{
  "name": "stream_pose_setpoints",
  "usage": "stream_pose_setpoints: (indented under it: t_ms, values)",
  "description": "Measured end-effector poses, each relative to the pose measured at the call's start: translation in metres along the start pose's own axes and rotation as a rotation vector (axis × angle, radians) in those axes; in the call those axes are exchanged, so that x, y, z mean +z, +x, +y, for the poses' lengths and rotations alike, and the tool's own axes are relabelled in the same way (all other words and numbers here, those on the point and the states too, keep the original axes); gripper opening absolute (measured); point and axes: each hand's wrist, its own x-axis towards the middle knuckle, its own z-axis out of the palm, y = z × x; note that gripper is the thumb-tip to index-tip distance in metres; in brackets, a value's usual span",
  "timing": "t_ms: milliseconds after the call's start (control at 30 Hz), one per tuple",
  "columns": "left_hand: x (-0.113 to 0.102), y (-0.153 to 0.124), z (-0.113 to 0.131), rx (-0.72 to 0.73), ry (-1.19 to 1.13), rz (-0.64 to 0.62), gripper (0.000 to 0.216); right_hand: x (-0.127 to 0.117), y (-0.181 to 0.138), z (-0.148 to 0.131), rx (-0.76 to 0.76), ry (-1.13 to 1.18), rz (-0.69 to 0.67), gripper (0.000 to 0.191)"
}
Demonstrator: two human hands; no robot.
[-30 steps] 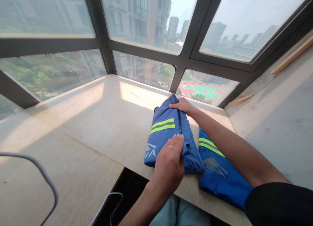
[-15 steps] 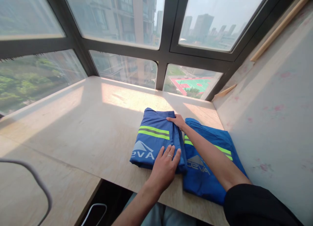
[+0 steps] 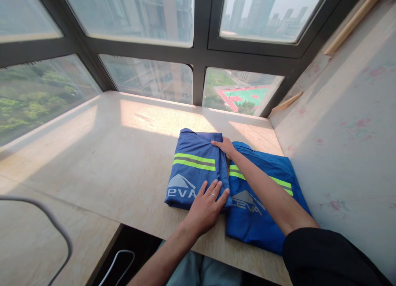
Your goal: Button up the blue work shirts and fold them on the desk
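Observation:
A folded blue work jacket (image 3: 193, 148) with a yellow-green and grey reflective stripe and a pale triangle logo lies on the ledge. My left hand (image 3: 206, 203), a ring on one finger, rests on its near right part with the fingers stretched out. At the far right edge, my right hand (image 3: 225, 146) grips the same jacket, thumb on top and the other fingers mostly hidden behind the edge. A second folded blue jacket (image 3: 260, 224) of the same kind lies to the right, partly covered by my right forearm.
The pale ledge (image 3: 123, 166) runs up to the window frame (image 3: 198, 84). A floral-papered wall (image 3: 349, 154) bounds the right side. A grey cable (image 3: 57, 228) curves at the left, and a dark opening (image 3: 133, 236) with a white cable lies below the near edge.
The camera view has shifted slightly, so the scene sits a little higher. Both hands keep nearly the same places on the folded jacket.

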Motion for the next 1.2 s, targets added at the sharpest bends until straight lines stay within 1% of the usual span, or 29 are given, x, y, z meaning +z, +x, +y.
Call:
stream_pose_setpoints:
  t_ms: [67, 133, 200, 233, 267, 333, 367, 400, 467, 533, 600, 667, 733, 867, 933, 1000, 1100, 1200]
  values:
    - [-0.003, -0.004, 0.0, 0.034, -0.018, 0.017, 0.051, 0.001, -0.001, 0.0, -0.028, -0.014, -0.001, 0.04]
    - [-0.011, -0.011, 0.0, 0.094, -0.026, 0.079, 0.049, 0.002, 0.0, 0.0, -0.05, -0.044, 0.0, 0.041]
    - [-0.023, -0.024, 0.0, 0.139, -0.023, 0.181, 0.046, 0.003, 0.0, -0.002, -0.065, -0.095, 0.012, 0.044]
    - [-0.03, -0.032, -0.001, 0.133, -0.022, 0.251, 0.049, 0.003, 0.0, -0.003, -0.069, -0.137, 0.029, 0.048]
    - [-0.036, -0.042, -0.003, 0.098, -0.02, 0.334, 0.054, 0.003, -0.001, -0.005, -0.071, -0.195, 0.058, 0.053]
    - [-0.044, -0.062, -0.011, -0.062, -0.013, 0.5, 0.067, 0.004, -0.007, -0.01, -0.106, -0.361, 0.142, 0.063]
    - [-0.046, -0.072, -0.017, -0.17, -0.012, 0.554, 0.073, 0.006, -0.012, -0.012, -0.151, -0.462, 0.178, 0.067]
    - [-0.046, -0.08, -0.024, -0.275, -0.017, 0.571, 0.077, 0.008, -0.018, -0.015, -0.214, -0.566, 0.194, 0.07]
    - [-0.042, -0.093, -0.039, -0.432, -0.061, 0.522, 0.084, 0.014, -0.033, -0.018, -0.356, -0.754, 0.149, 0.073]
    - [-0.034, -0.098, -0.052, -0.485, -0.129, 0.435, 0.087, 0.024, -0.048, -0.017, -0.424, -0.888, 0.055, 0.074]
    - [-0.025, -0.096, -0.063, -0.489, -0.182, 0.399, 0.087, 0.035, -0.059, -0.01, -0.381, -0.97, 0.01, 0.076]
    - [-0.016, -0.09, -0.069, -0.496, -0.214, 0.415, 0.085, 0.044, -0.067, -0.001, -0.289, -1.022, 0.02, 0.08]
    - [-0.009, -0.083, -0.073, -0.505, -0.243, 0.448, 0.081, 0.049, -0.071, 0.009, -0.25, -1.062, 0.037, 0.08]
    - [-0.001, -0.083, -0.077, -0.53, -0.325, 0.492, 0.074, 0.051, -0.074, 0.02, -0.319, -1.101, 0.071, 0.076]
    - [0.0, -0.088, -0.078, -0.595, -0.353, 0.522, 0.072, 0.05, -0.075, 0.02, -0.333, -1.105, 0.075, 0.075]
    - [-0.001, -0.094, -0.08, -0.668, -0.358, 0.539, 0.076, 0.049, -0.077, 0.018, -0.337, -1.109, 0.067, 0.075]
    - [-0.005, -0.103, -0.081, -0.697, -0.311, 0.493, 0.083, 0.05, -0.08, 0.016, -0.342, -1.118, 0.054, 0.074]
    - [-0.008, -0.112, -0.081, -0.636, -0.194, 0.45, 0.084, 0.056, -0.083, 0.015, -0.354, -1.11, 0.043, 0.073]
